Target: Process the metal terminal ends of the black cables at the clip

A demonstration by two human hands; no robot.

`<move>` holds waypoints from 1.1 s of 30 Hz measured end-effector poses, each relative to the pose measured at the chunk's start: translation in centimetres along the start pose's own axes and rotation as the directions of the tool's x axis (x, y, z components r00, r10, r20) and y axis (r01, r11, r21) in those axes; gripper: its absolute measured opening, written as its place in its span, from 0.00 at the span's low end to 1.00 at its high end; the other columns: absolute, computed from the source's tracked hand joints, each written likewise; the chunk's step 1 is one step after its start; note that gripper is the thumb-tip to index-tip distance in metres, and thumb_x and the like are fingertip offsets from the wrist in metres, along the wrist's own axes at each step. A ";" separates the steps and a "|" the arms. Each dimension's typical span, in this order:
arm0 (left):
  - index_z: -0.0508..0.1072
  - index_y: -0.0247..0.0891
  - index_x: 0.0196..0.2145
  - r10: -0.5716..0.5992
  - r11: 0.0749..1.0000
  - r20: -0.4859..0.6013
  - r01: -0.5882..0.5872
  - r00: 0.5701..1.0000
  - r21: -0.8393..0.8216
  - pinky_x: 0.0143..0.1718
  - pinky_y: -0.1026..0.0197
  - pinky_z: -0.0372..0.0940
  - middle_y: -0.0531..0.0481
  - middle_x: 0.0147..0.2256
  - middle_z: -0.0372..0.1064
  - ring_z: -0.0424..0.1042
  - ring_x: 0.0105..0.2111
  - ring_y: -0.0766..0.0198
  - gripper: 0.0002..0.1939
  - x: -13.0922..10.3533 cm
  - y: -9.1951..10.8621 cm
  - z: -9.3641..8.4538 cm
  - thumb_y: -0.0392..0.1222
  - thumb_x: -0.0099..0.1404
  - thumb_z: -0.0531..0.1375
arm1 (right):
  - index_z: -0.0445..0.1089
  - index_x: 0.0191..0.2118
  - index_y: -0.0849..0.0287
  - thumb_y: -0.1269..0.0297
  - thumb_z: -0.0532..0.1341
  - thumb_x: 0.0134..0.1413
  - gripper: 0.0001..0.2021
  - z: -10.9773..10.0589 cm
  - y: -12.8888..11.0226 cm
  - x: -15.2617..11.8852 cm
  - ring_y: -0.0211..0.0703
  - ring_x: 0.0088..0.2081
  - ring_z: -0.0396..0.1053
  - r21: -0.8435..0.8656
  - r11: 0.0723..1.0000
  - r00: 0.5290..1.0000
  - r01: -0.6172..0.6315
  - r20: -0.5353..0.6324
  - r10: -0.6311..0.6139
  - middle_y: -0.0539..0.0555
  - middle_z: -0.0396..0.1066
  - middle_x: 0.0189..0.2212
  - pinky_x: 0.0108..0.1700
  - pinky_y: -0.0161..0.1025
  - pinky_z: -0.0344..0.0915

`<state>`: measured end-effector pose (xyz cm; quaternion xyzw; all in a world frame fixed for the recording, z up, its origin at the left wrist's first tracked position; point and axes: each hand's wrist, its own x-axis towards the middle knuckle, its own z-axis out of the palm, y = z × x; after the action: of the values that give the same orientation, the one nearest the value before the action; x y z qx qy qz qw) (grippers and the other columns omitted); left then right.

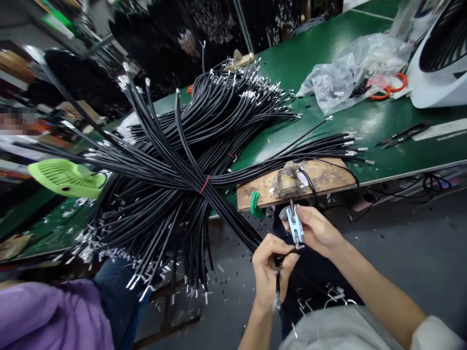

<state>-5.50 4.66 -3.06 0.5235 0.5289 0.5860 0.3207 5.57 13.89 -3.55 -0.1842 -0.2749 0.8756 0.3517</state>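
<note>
in our right hand [316,228] we hold a small light-blue tool [295,226] with a metal tip, pinched between the thumb and fingers, just off the near edge of the desk [394,114]. our left hand [272,267] is just below and to the left, thumb and fingers closed around a black cable end [278,284]; we cannot tell how many strands are in that grip. the tool's lower end is close to the left fingertips.

beside us a red-tied bundle of black cables [226,209] slants down toward our left hand, its far ends fanned out over a larger cable pile [153,214] on the desk. above our hands a wooden board [328,177] lies at the desk edge, carrying a taped lump [288,181], with a green clip [256,205] at its side. farther right we see a clear plastic bag [350,73], orange-handled scissors [379,95] and black snips [404,134]. a lime-green fan [65,177] is at the left, near a person in purple [54,316].
</note>
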 end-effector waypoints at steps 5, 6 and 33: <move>0.71 0.33 0.26 -0.086 0.994 0.055 0.082 0.995 0.070 0.28 0.69 0.55 0.52 0.24 0.61 0.60 0.26 0.73 0.05 0.2 0.1 0.2 0.36 0.59 0.62 | 0.71 0.38 0.66 0.47 0.64 0.49 0.23 -0.4 0.7 0.0 0.33 0.26 0.64 0.110 0.991 0.997 -0.071 0.050 0.066 0.55 0.67 0.27 0.28 0.29 0.61; 0.71 0.33 0.26 -0.096 0.993 0.059 0.092 0.994 0.074 0.27 0.69 0.54 0.52 0.24 0.60 0.59 0.26 0.73 0.06 0.2 0.2 0.2 0.37 0.59 0.61 | 0.71 0.39 0.66 0.46 0.63 0.50 0.24 -0.7 0.9 0.1 0.33 0.27 0.64 0.113 0.990 0.995 -0.087 0.054 0.081 0.56 0.68 0.28 0.29 0.30 0.62; 0.69 0.32 0.29 -0.207 0.931 0.137 0.152 0.969 0.333 0.24 0.72 0.55 0.54 0.22 0.60 0.57 0.21 0.76 0.08 -2.2 0.2 -0.1 0.39 0.64 0.57 | 0.64 0.32 0.61 0.79 0.57 0.50 0.07 -0.3 4.3 -5.7 0.40 0.30 0.57 -0.892 -0.031 0.563 0.452 0.312 -0.765 0.53 0.62 0.25 0.35 0.41 0.56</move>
<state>-5.07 2.53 -3.49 0.5658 0.6334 0.4140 0.3276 7.45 7.36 -5.68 -0.3229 -0.7133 0.2600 0.5650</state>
